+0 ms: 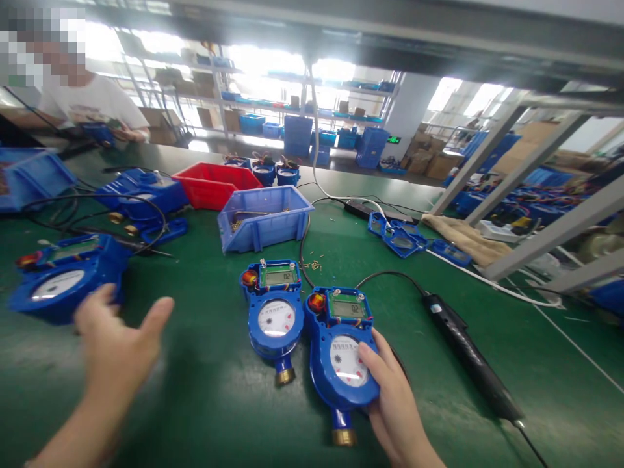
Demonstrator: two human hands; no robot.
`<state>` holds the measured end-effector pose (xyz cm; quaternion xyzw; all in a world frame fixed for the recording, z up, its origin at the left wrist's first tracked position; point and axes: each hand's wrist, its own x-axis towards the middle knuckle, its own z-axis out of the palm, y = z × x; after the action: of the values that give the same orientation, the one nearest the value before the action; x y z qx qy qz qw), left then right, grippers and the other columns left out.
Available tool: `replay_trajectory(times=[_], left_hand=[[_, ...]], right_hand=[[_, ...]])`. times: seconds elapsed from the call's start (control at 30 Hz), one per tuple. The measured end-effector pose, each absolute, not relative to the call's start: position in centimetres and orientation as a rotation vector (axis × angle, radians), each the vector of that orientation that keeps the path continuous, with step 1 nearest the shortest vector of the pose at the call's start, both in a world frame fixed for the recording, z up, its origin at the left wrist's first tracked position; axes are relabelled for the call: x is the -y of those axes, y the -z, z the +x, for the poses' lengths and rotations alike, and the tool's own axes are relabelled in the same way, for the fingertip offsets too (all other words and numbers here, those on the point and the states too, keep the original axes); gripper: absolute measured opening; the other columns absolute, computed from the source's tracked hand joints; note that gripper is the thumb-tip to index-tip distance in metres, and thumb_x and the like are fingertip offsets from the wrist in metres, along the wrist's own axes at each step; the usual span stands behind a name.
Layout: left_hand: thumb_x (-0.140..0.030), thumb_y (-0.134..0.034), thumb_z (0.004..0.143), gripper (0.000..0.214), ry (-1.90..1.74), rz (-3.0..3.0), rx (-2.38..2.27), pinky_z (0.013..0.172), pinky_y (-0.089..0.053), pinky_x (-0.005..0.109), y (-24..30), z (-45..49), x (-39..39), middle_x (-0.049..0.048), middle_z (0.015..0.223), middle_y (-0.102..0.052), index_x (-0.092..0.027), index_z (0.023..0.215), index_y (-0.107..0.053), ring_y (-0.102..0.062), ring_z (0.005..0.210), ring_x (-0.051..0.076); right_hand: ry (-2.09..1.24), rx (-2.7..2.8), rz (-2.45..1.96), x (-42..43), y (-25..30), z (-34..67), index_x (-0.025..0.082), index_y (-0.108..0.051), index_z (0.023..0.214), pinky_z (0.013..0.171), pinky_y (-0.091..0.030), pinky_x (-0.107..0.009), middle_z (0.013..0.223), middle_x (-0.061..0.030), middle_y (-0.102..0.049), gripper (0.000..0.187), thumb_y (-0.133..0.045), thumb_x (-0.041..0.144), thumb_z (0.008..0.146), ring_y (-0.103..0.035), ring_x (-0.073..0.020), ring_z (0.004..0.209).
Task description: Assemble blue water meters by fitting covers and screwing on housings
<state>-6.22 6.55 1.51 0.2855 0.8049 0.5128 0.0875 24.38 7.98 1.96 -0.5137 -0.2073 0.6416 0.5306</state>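
Observation:
My right hand (392, 396) grips the lower right side of a blue water meter (341, 351) that lies on the green mat, thumb on its dial. A second blue water meter (273, 312) lies just left of it, untouched. My left hand (119, 341) hovers open, fingers apart and slightly blurred, close to a third blue meter (58, 283) at the left. It holds nothing.
A black electric screwdriver (470, 357) with its cable lies to the right. A blue bin (263, 218) with screws and a red bin (212, 185) stand behind the meters. Loose screws (316, 265) lie near the bin. Another person (92, 104) works at the far left. Metal frame struts (531, 195) slant at the right.

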Motion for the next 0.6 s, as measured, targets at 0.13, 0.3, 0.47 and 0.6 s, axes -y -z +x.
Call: replay_trajectory(times=[0.13, 0.3, 0.47, 0.6], left_hand=[[-0.034, -0.069, 0.07, 0.054, -1.414, 0.515, -1.587, 0.097, -0.042, 0.05, -1.6, 3.0, -8.1, 0.0196, 0.117, -0.06, -0.009, 0.114, -0.053, -0.058, 0.109, 0.033], [-0.014, -0.064, 0.067, 0.032, -1.491, 0.39, -1.343, 0.07, -0.056, 0.028, -1.2, 5.4, -9.5, 0.008, 0.088, -0.071, -0.012, 0.098, -0.059, -0.067, 0.072, 0.018], [-0.005, -0.059, 0.067, 0.025, -1.521, 0.268, -1.38, 0.053, -0.054, 0.022, -1.8, 2.3, -8.7, 0.0024, 0.068, -0.069, -0.012, 0.092, -0.059, -0.063, 0.053, 0.013], [-0.003, -0.057, 0.07, 0.011, -1.54, 0.213, -1.548, 0.044, -0.05, 0.017, -2.4, -2.1, -8.2, -0.0022, 0.055, -0.065, -0.013, 0.075, -0.057, -0.058, 0.045, 0.01]], right_hand=[[-1.501, 0.547, -1.203, -7.6, -1.5, 24.4, 0.021, -0.044, 0.131, 0.089, -0.049, -0.039, 0.107, -0.0073, -0.068, 0.076, -0.076, 0.035, 0.063, -0.063, -0.0277, 0.101], [-1.497, 0.621, -1.153, -7.5, -0.3, 24.9, 0.022, -0.048, 0.126, 0.091, -0.046, -0.039, 0.113, -0.0074, -0.065, 0.069, -0.075, 0.036, 0.064, -0.06, -0.027, 0.105], [-1.542, 0.846, -1.129, -7.6, 0.9, 25.6, 0.023, -0.044, 0.13, 0.082, -0.048, -0.037, 0.101, -0.0057, -0.066, 0.072, -0.074, 0.035, 0.065, -0.063, -0.025, 0.091], [-1.517, 0.845, -1.13, -7.5, 1.6, 25.7, 0.024, -0.045, 0.129, 0.081, -0.047, -0.034, 0.099, -0.0043, -0.064, 0.065, -0.068, 0.034, 0.069, -0.062, -0.023, 0.089]])
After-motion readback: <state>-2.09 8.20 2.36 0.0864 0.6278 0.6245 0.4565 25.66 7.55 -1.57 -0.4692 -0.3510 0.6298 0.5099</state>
